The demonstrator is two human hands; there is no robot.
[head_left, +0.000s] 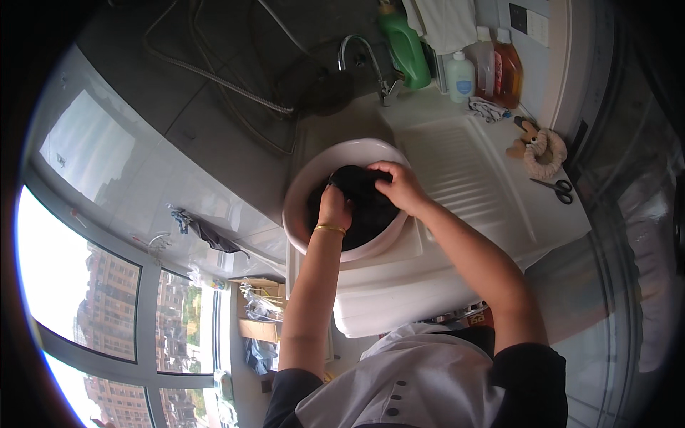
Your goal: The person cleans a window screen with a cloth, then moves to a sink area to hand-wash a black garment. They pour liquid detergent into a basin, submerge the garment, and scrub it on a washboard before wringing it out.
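A round pale pinkish basin (374, 145) rests on the white laundry sink, over its bowl side. Dark cloth (369, 214) fills much of the basin's inside. My left hand (335, 206), with a gold bracelet at the wrist, grips the cloth near the basin's middle. My right hand (398, 187) pinches the same cloth close to the right rim. A fold of it is raised between the two hands. My left fingertips are partly hidden by the fabric. Whether water lies under the cloth cannot be made out.
Right of the basin is a ribbed washboard (460, 166). A chrome faucet (374, 75) stands behind. Along the back are a green jug (409, 51), a white pump bottle (460, 77) and an amber bottle (507, 69). Black scissors (559, 190) and a plush headband (545, 155) lie at the right edge.
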